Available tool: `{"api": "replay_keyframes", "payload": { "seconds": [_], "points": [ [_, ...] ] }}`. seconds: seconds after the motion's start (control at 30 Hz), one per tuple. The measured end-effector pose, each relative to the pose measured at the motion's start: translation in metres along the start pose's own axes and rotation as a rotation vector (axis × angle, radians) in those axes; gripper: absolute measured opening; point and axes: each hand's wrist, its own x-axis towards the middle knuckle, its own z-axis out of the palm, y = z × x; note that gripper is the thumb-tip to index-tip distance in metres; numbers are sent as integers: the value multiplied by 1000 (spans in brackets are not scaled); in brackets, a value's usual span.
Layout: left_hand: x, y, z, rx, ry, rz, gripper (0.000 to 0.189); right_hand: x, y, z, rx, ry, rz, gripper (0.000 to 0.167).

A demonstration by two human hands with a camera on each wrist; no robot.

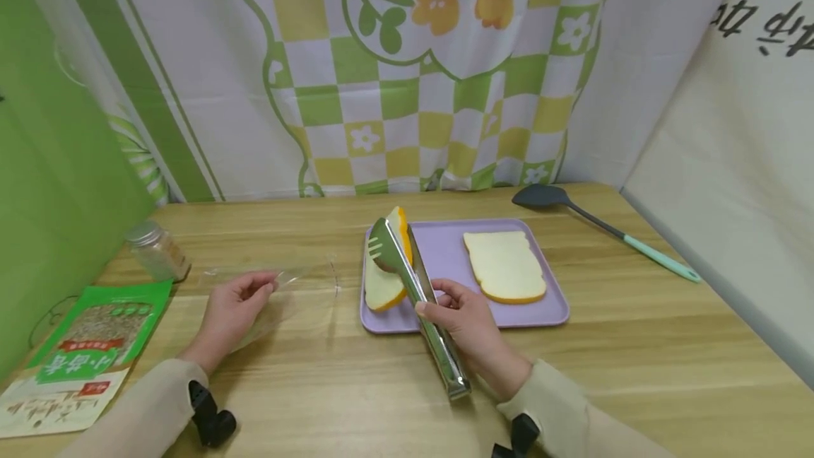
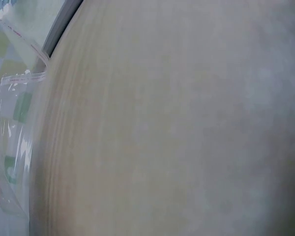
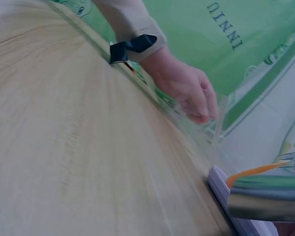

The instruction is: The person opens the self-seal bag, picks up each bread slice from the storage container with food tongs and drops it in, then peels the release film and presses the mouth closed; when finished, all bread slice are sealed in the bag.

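Observation:
My left hand (image 1: pixel 237 311) pinches a clear plastic bag (image 1: pixel 304 297) between thumb and fingers, over the table left of the tray. In the left wrist view the bag (image 2: pixel 14 113) shows its edge strip at the far left. A pair of metal tongs (image 1: pixel 439 348) is held in my right hand (image 1: pixel 475 327), with the fork-shaped end pointing away. Between the tongs' arms a bread slice (image 1: pixel 384 290) stands tilted on the left side of the purple tray (image 1: pixel 441 246). A second bread slice (image 1: pixel 505 266) lies flat on the tray's right side.
A glass jar (image 1: pixel 159 253) with a metal lid stands at the back left. In front of it lies a green seed packet (image 1: pixel 95 345). A black spatula (image 1: pixel 542 196) with a mint handle rests at the back right. Patterned cloth (image 1: pixel 407 112) hangs behind the table.

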Motion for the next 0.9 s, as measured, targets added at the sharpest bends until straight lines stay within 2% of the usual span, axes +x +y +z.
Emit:
{"api": "replay_keyframes", "payload": {
  "seconds": [0.27,0.4,0.53,0.73,0.9],
  "points": [
    [0,1,-1,25,-9,-28,20,-2,-3,16,-130,4,-74,42],
    [0,1,-1,19,-3,-16,20,-5,-4,17,-193,43,-93,42],
    [-1,1,-1,20,-1,-7,20,-7,-2,16,-203,75,-88,40],
    [-2,1,-1,21,-5,-20,20,-8,6,17,-205,35,-84,43],
    [0,1,-1,19,-3,-15,21,-7,8,16,-246,20,-141,41]
  ]
}}
